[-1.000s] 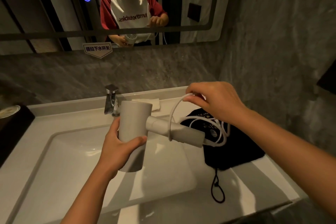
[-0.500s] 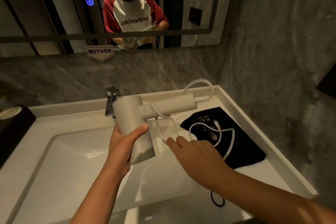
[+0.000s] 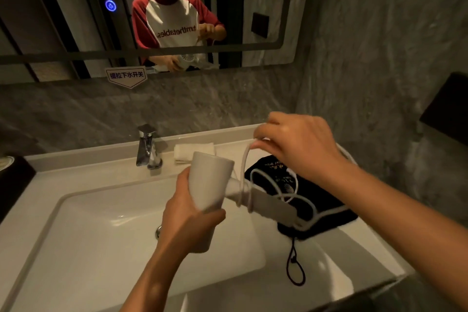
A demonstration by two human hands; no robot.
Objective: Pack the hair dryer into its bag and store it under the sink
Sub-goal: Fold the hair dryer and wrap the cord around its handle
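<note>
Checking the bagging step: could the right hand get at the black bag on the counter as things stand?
Probably not yet: the right hand pinches the white cord, and the hair dryer handle hangs over the black bag, loose cord draped across it.

Left hand point(image 3: 188, 220): forearm rising from the near edge, fingers point(image 3: 215, 214) curled closed around a held body. Right hand point(image 3: 298, 144): raised farther and to the right, palm down, fingertips pinched together, forearm entering from the right.

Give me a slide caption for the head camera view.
Left hand grips hair dryer while right hand winds its cord above black bag.
</note>
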